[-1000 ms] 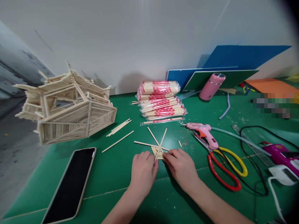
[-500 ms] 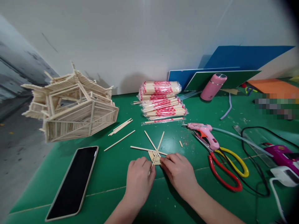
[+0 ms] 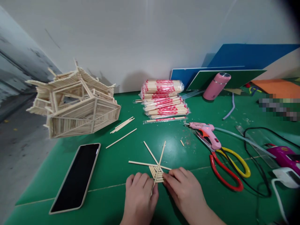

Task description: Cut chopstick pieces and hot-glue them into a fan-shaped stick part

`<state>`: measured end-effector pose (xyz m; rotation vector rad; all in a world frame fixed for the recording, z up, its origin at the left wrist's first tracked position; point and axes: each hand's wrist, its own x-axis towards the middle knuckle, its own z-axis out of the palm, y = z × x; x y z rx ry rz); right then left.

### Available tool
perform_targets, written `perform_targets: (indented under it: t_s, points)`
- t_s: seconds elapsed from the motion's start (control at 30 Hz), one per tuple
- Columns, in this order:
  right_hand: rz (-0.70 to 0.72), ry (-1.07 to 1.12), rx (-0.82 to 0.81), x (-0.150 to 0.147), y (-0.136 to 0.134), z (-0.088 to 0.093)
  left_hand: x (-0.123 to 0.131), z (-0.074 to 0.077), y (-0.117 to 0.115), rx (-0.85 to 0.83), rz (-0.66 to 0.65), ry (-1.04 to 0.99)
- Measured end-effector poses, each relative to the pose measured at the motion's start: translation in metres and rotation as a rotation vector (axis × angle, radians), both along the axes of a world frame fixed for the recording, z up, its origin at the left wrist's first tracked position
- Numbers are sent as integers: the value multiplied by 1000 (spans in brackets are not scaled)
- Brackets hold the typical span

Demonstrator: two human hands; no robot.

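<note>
Both hands pinch a small frame of crossed wooden sticks [image 3: 158, 178] low over the green table. My left hand [image 3: 140, 195] grips its left lower edge, fingers curled and thumb pressed in. On the right lower edge close the fingertips of my right hand [image 3: 185, 187]. Short sticks lie side by side inside the frame, and three longer ones cross and jut out beyond it. The exact contact under the fingers is hidden. Farther left on the table are one loose stick [image 3: 121, 138] and several more in a small group [image 3: 122, 125].
A stick-built house model [image 3: 72, 109] stands left, behind a phone [image 3: 76, 178]. Wrapped chopstick packs [image 3: 165, 97] are stacked at the wall. To the right lie a pink glue gun [image 3: 206, 132], red-and-yellow-handled scissors [image 3: 226, 172], cables and a purple device [image 3: 284, 157]; a pink bottle [image 3: 217, 86] stands behind.
Both hands and the stick frame have come closer to me, lower in the view. The camera view has shifted slightly. The grip looks the same.
</note>
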<state>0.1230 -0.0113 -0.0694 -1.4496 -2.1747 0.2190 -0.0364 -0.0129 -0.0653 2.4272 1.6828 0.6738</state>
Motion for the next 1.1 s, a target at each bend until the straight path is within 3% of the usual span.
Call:
perform_targets:
  t_s: [0.33, 0.5, 0.7, 1.1]
  points:
    - [3, -25, -51, 3, 3, -1, 4, 1, 5, -15, -8, 60]
    - [18, -14, -63, 4, 5, 1, 6, -3, 4, 108, -97, 53]
    - [32, -25, -108, 5, 6, 4, 5, 0, 14, 32, -184, 128]
    - [50, 3, -150, 5, 7, 7, 3, -1, 21, 113, -293, 174]
